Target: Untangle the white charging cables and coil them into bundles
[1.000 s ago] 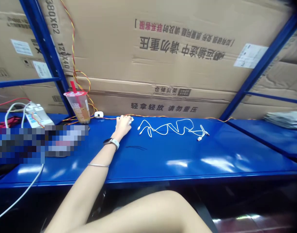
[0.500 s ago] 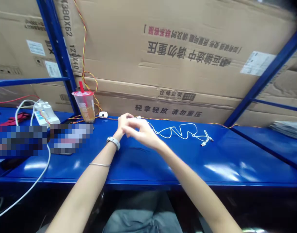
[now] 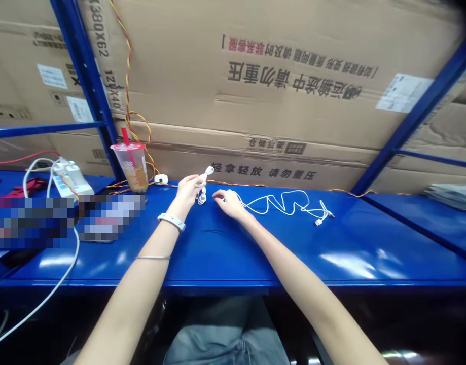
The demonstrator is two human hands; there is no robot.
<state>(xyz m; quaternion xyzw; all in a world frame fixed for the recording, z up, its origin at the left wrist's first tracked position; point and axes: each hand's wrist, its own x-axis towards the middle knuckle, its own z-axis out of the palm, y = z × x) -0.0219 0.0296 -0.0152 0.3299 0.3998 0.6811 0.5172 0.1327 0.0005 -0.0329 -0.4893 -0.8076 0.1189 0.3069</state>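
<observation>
My left hand (image 3: 186, 192) is raised slightly above the blue shelf, pinching a small white plug (image 3: 209, 171) with a thin white cable. A short loop of that cable (image 3: 201, 197) hangs below it. My right hand (image 3: 228, 202) rests on the shelf to the right, holding nothing, its fingertips close to the looped cable. A longer tangled white cable (image 3: 282, 203) lies just beyond that hand, with a white connector (image 3: 319, 221) at its right end. A white band circles my left wrist.
A plastic cup with a red straw (image 3: 129, 167), a white power strip (image 3: 67, 177) and a pixelated patch (image 3: 107, 218) sit to the left. A red-and-yellow wire (image 3: 255, 184) runs along the shelf's back edge. Cardboard boxes fill the shelving behind, and grey packets (image 3: 449, 196) lie right.
My right hand has come in over the shelf, met my left hand, then moved apart to its right. My left hand has lifted the small white plug, with a loop of cable hanging.
</observation>
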